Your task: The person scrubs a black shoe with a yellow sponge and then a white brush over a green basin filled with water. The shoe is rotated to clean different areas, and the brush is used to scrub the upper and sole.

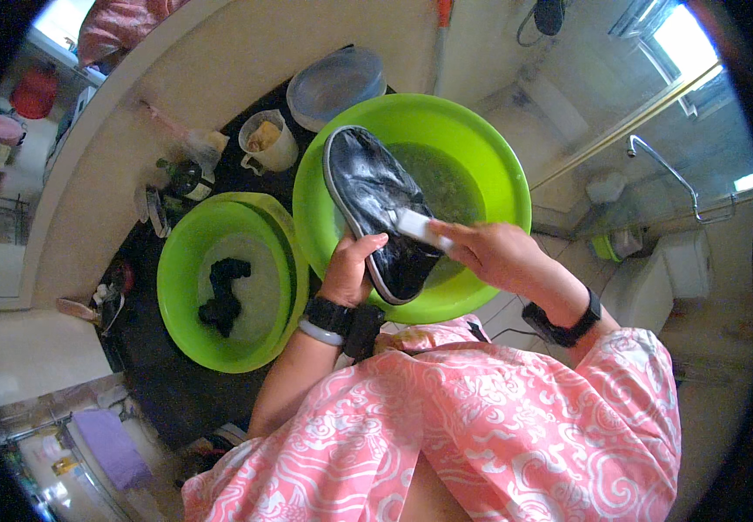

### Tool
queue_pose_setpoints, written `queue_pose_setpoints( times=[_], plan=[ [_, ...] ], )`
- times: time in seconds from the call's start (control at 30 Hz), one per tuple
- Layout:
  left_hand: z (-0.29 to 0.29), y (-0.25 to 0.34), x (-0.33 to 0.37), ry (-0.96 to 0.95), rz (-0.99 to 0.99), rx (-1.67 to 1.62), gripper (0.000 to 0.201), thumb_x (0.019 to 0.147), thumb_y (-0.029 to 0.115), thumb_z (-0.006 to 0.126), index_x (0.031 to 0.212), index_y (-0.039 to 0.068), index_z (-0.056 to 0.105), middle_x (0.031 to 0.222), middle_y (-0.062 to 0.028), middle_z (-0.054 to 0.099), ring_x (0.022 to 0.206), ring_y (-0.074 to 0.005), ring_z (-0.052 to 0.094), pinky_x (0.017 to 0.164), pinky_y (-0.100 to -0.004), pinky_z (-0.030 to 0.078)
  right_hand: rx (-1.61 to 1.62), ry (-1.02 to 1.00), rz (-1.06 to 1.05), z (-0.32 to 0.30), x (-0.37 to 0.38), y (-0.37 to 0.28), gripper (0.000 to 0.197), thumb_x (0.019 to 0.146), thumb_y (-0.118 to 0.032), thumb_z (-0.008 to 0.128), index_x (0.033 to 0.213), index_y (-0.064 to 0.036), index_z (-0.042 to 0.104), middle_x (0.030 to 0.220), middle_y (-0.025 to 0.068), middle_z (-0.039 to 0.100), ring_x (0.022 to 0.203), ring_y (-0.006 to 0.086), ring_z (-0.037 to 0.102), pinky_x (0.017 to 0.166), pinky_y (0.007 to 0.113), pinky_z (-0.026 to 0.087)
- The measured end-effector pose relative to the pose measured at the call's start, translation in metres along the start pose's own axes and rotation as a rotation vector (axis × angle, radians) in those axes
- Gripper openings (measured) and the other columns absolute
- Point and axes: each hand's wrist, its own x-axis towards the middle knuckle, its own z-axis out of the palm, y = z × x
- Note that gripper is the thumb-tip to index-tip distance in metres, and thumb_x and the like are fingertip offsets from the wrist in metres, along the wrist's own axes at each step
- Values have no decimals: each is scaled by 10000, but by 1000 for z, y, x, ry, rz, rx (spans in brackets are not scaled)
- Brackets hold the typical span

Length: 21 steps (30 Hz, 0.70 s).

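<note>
A wet black shoe (376, 178) with a pale sole edge is held tilted over a large green basin (502, 174) of cloudy water. My left hand (352, 268) grips it from the near left side, thumb on top and the other fingers hidden beneath. In my right hand (491, 252) is a white scrub brush (415, 228), pressed against the shoe's upper near its opening. Whitish suds streak the black surface. The brush's bristles are hidden against the shoe.
Left of me, a second green basin (178, 291) holds water and a dark cloth (222, 296). Behind stand a white mug (270, 155), a clear bluish basin (337, 87) and a dark bottle (190, 180). A toilet (655, 283) and a metal rail (676, 178) are at right.
</note>
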Motion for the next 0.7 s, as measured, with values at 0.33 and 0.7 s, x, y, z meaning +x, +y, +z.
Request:
queue_pose_setpoints(
  times=[0.33, 0.7],
  plan=[
    [0, -12, 4, -85, -17, -7, 509, 973, 413, 528, 1295, 20, 494, 1177, -71, 596, 1047, -175, 588, 949, -315, 451, 324, 129, -59, 18, 36, -11, 474, 938, -249, 554, 1404, -265, 469, 847, 210, 651, 758, 402, 642, 668, 459, 502],
    [2, 1, -1, 25, 87, -13, 772, 956, 657, 297, 1377, 22, 424, 1312, -95, 551, 1169, -218, 552, 1032, -354, 415, 181, -254, -55, 1, 19, -17, 421, 987, -324, 432, 1404, -268, 438, 887, 228, 663, 792, 421, 660, 671, 498, 524]
  ],
)
